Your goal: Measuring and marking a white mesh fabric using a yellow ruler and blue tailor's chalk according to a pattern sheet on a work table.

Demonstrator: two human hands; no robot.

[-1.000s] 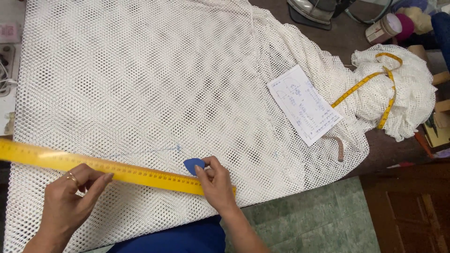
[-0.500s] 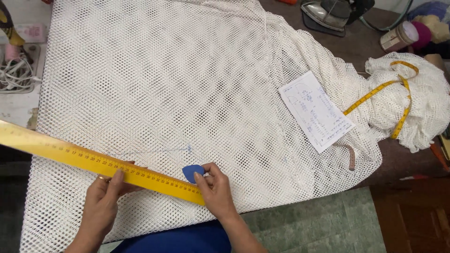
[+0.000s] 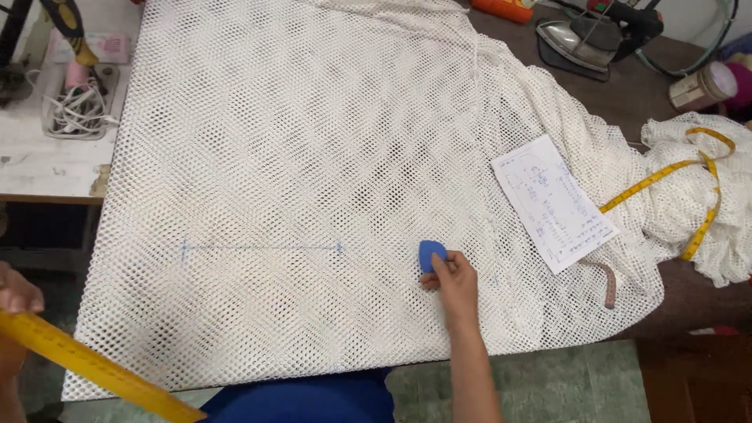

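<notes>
Far on the left, your left hand (image 3: 17, 301) sits at the edge of the picture, off the side of the desk (image 3: 627, 98). Only a bit of it shows. It touches the top end of the yellow ruler (image 3: 94, 368), but you cannot tell how tightly it holds on. The ruler slants down to the right, off the cloth and below the desk's front edge.

Next comes the big white net cloth (image 3: 313, 157). It is spread flat and covers most of the desk. On it is a thin blue line (image 3: 262, 247) with a little cross at each end.

Just to the right of that line is the blue chalk (image 3: 432, 255). Your right hand (image 3: 454, 282) pinches it with the fingertips, and the chalk rests on the cloth.

Further right, a white paper (image 3: 554, 202) with notes lies on the cloth. Beside it a yellow measuring tape (image 3: 689, 176) curls over a small heap of the same cloth.

At the back right, an iron (image 3: 583, 35) stands on the dark desk, well apart from your hands.
</notes>
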